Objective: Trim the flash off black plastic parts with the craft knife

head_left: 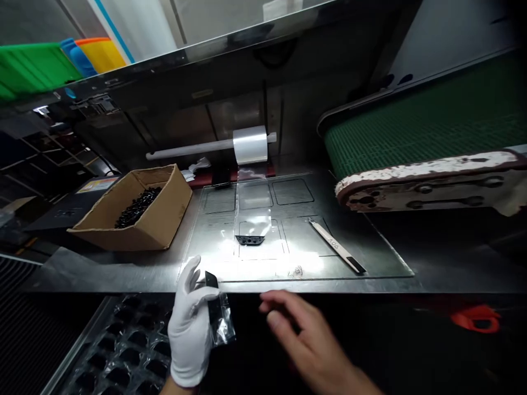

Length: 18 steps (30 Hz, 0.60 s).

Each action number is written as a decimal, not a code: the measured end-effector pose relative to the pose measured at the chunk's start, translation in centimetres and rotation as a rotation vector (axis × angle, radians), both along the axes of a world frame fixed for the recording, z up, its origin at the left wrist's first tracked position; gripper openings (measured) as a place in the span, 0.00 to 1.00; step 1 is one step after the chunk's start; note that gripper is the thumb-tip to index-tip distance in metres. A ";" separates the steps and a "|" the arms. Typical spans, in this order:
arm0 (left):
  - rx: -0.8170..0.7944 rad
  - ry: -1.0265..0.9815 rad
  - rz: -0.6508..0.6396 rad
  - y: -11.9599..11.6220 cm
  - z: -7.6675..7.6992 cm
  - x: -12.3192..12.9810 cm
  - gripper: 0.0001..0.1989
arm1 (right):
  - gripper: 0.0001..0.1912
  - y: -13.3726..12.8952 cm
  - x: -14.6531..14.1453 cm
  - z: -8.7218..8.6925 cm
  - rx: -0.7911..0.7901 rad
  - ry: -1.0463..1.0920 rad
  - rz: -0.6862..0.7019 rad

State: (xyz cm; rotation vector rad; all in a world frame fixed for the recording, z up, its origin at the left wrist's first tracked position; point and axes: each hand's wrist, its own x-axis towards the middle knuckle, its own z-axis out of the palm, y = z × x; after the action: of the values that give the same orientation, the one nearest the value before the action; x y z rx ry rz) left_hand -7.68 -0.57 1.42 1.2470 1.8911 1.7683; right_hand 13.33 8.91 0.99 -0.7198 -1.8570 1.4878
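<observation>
My left hand (190, 323), in a white glove, pinches a flat black part (214, 310) with shiny clear film over its lower end. It is just below the bench's front edge. To the right, my bare right hand (307, 334) is slightly blurred, fingers bent and thumb apart, with nothing visible between them. Ahead of both hands, a small black plastic piece (250, 240) with holes lies at the end of a strip of clear film (254, 200). That strip runs from a film roll (250, 145) on a white rod.
A utility knife (337, 247) lies on the glass sheet (263, 269). Left stands a cardboard box (154, 233) of small black parts. Below it is a tray (123, 348) of film-wrapped black pieces. A green conveyor belt (424, 120) juts in at right, with an orange-red object (475, 318) lower down.
</observation>
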 end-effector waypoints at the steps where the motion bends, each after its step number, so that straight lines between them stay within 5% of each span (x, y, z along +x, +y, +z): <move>1: 0.023 -0.003 0.022 -0.3 -0.4 0.4 0.03 | 0.19 -1.7 -1.8 -0.2 -0.232 0.054 0.109; 4: 0.043 0.114 0.000 -1.6 -1.9 0.9 0.10 | 0.31 -4.7 -5.9 -1.0 -0.702 0.155 0.224; 8: -0.079 0.014 0.093 -4.0 -4.1 0.9 0.17 | 0.28 -5.3 -7.2 -2.8 -0.832 0.058 0.154; 11: -0.345 -0.360 0.099 -6.4 -4.7 1.5 0.21 | 0.25 -5.7 -6.5 -4.5 -0.732 -0.111 0.218; 14: -0.485 -0.540 0.085 -9.0 -5.0 2.0 0.14 | 0.21 -6.7 -6.1 -7.0 -0.522 -0.325 0.390; 18: -0.580 -0.689 0.316 -15.2 -6.7 0.8 0.11 | 0.24 -8.6 -6.0 -11.0 -0.354 -0.522 0.609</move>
State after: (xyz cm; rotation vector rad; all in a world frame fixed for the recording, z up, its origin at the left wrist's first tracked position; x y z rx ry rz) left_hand -6.90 -15.81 -5.27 0.1116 1.9842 1.3452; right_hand 7.30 0.32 -10.01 -0.7998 -2.3717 2.2187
